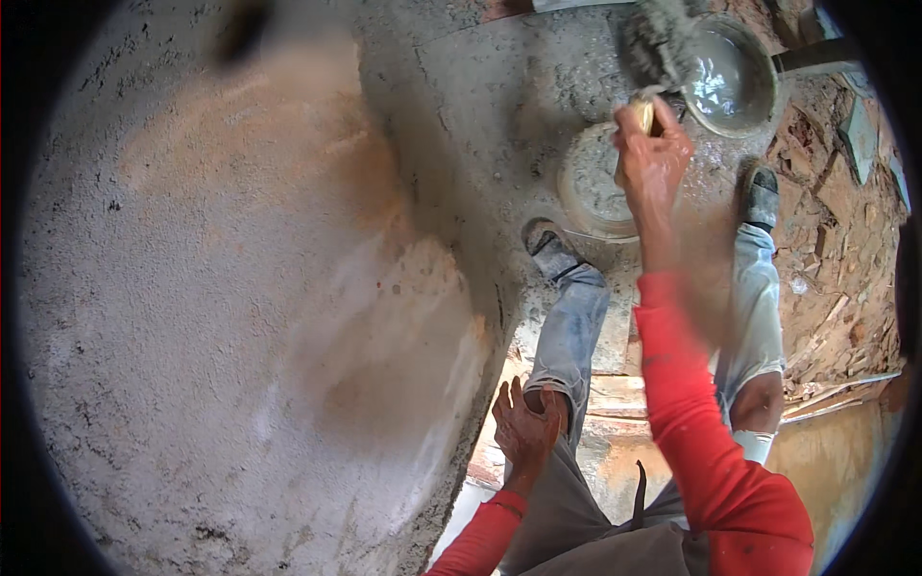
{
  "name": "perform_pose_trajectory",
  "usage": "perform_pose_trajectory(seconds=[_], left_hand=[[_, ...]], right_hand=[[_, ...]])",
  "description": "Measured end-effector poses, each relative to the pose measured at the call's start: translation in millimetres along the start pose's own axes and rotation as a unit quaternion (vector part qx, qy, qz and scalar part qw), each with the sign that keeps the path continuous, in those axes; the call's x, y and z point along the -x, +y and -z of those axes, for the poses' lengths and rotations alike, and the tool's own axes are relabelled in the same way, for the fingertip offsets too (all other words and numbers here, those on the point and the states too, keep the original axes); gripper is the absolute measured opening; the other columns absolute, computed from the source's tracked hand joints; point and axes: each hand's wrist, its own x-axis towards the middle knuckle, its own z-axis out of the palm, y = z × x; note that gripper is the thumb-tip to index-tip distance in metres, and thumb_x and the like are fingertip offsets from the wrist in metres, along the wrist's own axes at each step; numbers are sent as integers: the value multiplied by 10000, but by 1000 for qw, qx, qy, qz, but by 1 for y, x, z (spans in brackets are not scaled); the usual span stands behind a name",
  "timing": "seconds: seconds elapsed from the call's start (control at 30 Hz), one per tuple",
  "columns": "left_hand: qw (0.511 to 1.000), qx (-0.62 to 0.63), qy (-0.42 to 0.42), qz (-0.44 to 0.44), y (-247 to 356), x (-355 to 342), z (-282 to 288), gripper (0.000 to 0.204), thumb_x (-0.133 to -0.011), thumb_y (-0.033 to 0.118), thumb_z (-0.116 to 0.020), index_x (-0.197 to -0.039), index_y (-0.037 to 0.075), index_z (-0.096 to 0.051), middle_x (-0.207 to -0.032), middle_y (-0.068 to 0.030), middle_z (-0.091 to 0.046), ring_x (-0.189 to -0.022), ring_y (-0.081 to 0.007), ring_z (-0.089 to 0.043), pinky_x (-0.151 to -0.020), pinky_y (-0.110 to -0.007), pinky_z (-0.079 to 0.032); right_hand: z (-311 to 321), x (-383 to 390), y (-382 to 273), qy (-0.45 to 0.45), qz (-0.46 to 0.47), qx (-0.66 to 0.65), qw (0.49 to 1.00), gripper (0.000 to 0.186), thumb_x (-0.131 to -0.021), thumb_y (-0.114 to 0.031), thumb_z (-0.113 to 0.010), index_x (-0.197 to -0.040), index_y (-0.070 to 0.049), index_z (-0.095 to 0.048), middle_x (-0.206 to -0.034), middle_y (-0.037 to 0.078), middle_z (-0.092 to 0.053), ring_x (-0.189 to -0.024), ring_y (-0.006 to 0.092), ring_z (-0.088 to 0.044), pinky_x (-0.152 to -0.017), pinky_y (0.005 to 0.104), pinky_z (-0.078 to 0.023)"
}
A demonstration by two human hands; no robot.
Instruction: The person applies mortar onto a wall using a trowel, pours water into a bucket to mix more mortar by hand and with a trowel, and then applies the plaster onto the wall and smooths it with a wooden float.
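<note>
My right hand point(653, 163) reaches far forward, its fingers wrapped round the pale handle of a trowel point(645, 113). A blurred heap of wet grey mortar point(665, 43) covers the tool's far end and hides its blade. Just below that hand stands a round bucket point(569, 192) with grey mortar in it, partly covered by my wrist. To its right, a second round bucket point(774, 82) holds shiny greyish water. My left hand point(528, 427) rests by my left knee with its fingers spread, holding nothing.
A large rough cement-plastered surface point(240, 288) with brownish patches fills the left side. Broken rubble point(816, 192) lies along the right, with wooden boards point(615, 394) near my legs. A dark flat bar point(816, 56) reaches to the water bucket's rim. My feet flank the mortar bucket.
</note>
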Motion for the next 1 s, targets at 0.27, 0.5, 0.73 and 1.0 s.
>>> perform_pose_trajectory(seconds=[0.27, 0.5, 0.73, 1.0], left_hand=[[998, 1, -38, 40, -30, -24, -5, 769, -1014, 585, -608, -1487, -22, -597, -1552, -299, -539, -1425, -506, -500, -1203, -564, -424], [999, 20, -27, 13, -24, 6, -9, 690, -1011, 531, -647, -1498, 43, -614, -1535, -269, -563, -1425, -461, -513, -1148, -574, -485], [999, -28, -33, -6, -11, 11, -20, 692, -1019, 530, -658, -1468, 4, -626, -1514, -259, -573, -1401, -447, -535, -1127, -569, -492], [998, -36, -31, 32, 20, 13, -13, 734, -1029, 598, -602, -1470, 12, -636, -1545, -222, -569, -1399, -431, -541, -1107, -562, -508]], right_hand=[[-140, 128, 16, -290, 222, 266, 892, 136, -933, -205, -721, -973, -75, -704, -857, 137, -709, -765, 343, -688, -671, 457, -545], [164, 222, 72, -329, 66, 347, 876, 293, -920, -174, -744, -1177, -36, -716, -939, 242, -743, -848, 464, -734, -723, 538, -588], [120, 44, 140, -279, 76, 580, 762, 316, -995, -319, -684, -993, -4, -656, -933, 276, -759, -774, 444, -759, -696, 541, -605], [143, 42, 169, -352, -291, 185, 870, 346, -975, -289, -705, -1081, 39, -717, -651, 48, -604, -486, 142, -538, -447, 358, -443]])
